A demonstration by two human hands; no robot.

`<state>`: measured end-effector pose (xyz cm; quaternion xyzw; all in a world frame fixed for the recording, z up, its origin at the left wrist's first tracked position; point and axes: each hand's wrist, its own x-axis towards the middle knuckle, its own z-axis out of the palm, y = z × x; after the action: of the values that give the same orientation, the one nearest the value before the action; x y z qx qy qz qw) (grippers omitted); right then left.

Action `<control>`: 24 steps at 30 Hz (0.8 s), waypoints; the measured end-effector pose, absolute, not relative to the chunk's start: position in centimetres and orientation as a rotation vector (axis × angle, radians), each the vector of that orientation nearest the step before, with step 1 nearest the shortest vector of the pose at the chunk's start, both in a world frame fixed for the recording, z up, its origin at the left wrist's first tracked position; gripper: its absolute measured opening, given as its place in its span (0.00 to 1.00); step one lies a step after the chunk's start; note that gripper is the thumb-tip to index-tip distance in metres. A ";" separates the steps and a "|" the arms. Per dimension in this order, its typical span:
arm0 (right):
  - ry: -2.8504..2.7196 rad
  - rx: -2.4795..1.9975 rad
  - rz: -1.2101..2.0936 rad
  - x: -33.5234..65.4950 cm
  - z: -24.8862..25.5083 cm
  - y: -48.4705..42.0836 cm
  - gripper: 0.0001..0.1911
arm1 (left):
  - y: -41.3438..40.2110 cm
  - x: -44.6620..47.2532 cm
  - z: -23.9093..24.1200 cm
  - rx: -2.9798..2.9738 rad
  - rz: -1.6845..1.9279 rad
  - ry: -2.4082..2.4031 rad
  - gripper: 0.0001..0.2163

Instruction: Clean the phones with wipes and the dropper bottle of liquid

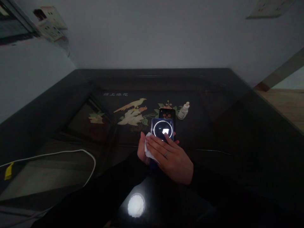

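My left hand grips the left edge of a dark phone that shows a bright ring-shaped reflection. My right hand, with a ring on one finger, lies over the phone's lower half. Its fingers are held together and press a white cloth against the phone. The cloth sticks out between the two hands. Dark sleeves cover both forearms.
A second dark phone-like object lies just beyond the held phone. Right of it stands a small white bottle. The dark glossy table has a bird-and-flower inlay. A white cable loops at the left. A lamp glare reflects near me.
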<state>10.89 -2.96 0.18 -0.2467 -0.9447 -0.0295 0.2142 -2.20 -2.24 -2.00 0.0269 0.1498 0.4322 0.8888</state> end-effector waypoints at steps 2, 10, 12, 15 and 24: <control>-2.617 -0.680 -0.059 10.8 0.1 -3.1 0.22 | -2.3 -2.3 -1.5 0.054 0.891 0.303 0.46; -2.719 -0.319 0.144 12.8 -1.3 -4.6 0.20 | -1.6 -2.7 -1.8 0.221 0.941 0.321 0.42; -2.719 -0.210 0.279 13.6 -1.0 -4.3 0.19 | -1.6 -2.8 -1.7 0.245 0.952 0.336 0.42; -2.533 -0.319 0.583 14.9 0.3 -3.5 0.18 | -1.6 -3.1 -1.3 0.227 0.953 0.371 0.43; -2.347 -0.605 0.217 16.2 0.8 -2.7 0.21 | -1.8 -2.7 -0.7 0.176 0.914 0.352 0.40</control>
<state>16.17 -2.73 0.79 -0.2331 -0.9046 0.0837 0.3470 -2.74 -1.85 -0.68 0.0843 0.1687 0.4383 0.8788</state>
